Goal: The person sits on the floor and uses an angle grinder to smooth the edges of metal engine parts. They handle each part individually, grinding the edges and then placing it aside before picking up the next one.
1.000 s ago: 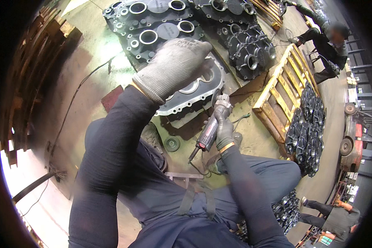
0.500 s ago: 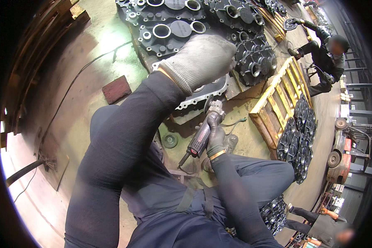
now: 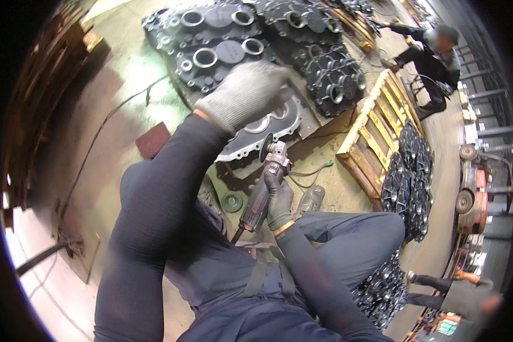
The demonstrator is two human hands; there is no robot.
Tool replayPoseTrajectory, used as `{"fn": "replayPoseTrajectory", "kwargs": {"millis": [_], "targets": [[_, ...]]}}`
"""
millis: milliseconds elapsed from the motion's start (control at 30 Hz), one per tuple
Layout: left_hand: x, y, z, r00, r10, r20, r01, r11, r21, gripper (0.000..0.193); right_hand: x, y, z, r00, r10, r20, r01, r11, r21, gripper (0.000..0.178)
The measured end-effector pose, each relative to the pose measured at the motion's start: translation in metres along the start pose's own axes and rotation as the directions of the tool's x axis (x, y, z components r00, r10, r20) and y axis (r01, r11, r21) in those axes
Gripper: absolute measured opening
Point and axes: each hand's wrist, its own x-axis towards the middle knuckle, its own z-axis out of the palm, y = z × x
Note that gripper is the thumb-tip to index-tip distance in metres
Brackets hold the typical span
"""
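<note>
Both grips busy: right hand (image 3: pixel 279 199) holds grinder (image 3: pixel 262 191), disc up-away; left hand (image 3: pixel 242 97) presses casting (image 3: pixel 256 137).

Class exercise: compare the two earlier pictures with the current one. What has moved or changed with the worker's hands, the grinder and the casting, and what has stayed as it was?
The left hand has stretched further out over the grey metal casting. The angle grinder has swung more upright, its disc brought up to the casting's edge. Nothing was picked up or let go: the right hand still grips the grinder. The casting, the wooden pallet and the dark stacked castings have not moved.
</note>
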Motion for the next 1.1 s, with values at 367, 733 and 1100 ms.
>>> {"fn": "replayPoseTrajectory", "kwargs": {"millis": [367,733,1100], "targets": [[-0.007,-0.033,0.161,0.94,-0.067,0.335,-0.009,0.976,0.219,0.053,-0.022,-0.255,-0.054,0.905,-0.414,-0.098,0.413,0.91,-0.033,0.07],[-0.032,-0.055,0.297,0.892,-0.328,0.312,0.062,0.772,0.633,0.066,-0.014,-0.339,-0.112,0.925,-0.351,-0.143,0.378,0.888,0.264,0.056],[0.017,-0.046,0.222,0.807,-0.332,0.489,0.144,0.913,0.382,0.074,0.024,-0.348,-0.094,0.978,-0.09,-0.186,0.129,0.97,0.207,0.062]]}}
